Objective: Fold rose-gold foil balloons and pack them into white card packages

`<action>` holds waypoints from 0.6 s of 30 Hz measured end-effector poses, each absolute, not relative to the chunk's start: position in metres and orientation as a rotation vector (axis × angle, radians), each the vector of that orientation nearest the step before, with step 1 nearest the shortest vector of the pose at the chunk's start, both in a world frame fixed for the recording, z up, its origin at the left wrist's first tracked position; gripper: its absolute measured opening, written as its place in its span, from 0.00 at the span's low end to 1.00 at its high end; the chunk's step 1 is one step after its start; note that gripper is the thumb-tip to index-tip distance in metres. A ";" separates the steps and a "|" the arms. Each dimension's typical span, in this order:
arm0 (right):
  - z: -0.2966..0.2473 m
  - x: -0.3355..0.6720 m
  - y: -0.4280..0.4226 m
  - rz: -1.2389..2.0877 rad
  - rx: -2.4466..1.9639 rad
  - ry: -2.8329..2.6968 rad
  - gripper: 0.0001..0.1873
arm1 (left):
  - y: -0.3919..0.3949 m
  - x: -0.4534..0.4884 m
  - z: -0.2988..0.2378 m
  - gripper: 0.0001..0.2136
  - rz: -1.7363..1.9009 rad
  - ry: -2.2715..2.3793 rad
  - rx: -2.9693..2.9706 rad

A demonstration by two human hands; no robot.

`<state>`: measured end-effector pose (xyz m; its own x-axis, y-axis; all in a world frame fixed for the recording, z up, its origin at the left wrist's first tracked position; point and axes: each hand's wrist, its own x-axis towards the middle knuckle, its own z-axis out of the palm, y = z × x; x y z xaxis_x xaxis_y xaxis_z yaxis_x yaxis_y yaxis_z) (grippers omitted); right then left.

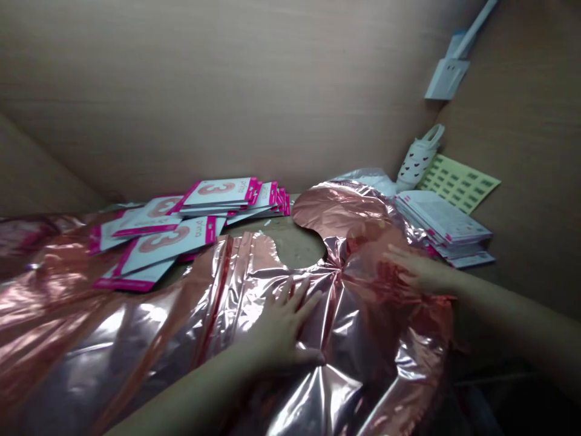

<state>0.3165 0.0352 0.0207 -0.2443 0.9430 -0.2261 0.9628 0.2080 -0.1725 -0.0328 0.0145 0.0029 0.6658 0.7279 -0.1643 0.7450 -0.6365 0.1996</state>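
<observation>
A shiny rose-gold foil balloon (354, 315), flat and creased, spreads over the front of the work surface. It has a curved, number-like outline with a rounded lobe at the back. My left hand (285, 324) lies on the foil near the middle, fingers spread. On the right, my right hand (408, 266) rests against the balloon with its fingers stretched out, slightly blurred. More crumpled rose-gold foil (40, 297) covers the left side. Creases gather at a point between my two hands.
Pink-and-white balloon packets (218, 191) printed with a 3 lie piled at the back left. At the right stand a stack of packets (445, 221), a yellow sticker sheet (458, 181) and a white bottle with hearts (417, 160). A power socket (447, 79) hangs on the panel wall.
</observation>
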 end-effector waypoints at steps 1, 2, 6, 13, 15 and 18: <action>0.021 0.299 0.036 -0.470 1.890 2.459 0.40 | 0.014 -0.027 0.000 0.47 -0.102 1.181 2.628; 0.019 0.283 0.036 -0.508 1.867 2.512 0.41 | 0.013 -0.024 -0.002 0.47 -0.106 1.205 2.615; 0.001 0.261 0.037 -0.471 1.710 2.474 0.51 | 0.012 -0.031 -0.010 0.48 -0.091 1.335 2.565; -0.023 0.322 0.014 -0.257 1.810 2.385 0.50 | 0.008 -0.051 -0.017 0.47 -0.045 1.366 2.610; -0.025 0.336 -0.001 -0.218 1.812 2.399 0.48 | 0.005 -0.051 -0.017 0.44 -0.023 1.350 2.613; -0.027 0.347 -0.023 -0.166 1.800 2.450 0.47 | -0.001 -0.055 -0.015 0.40 0.026 1.346 2.604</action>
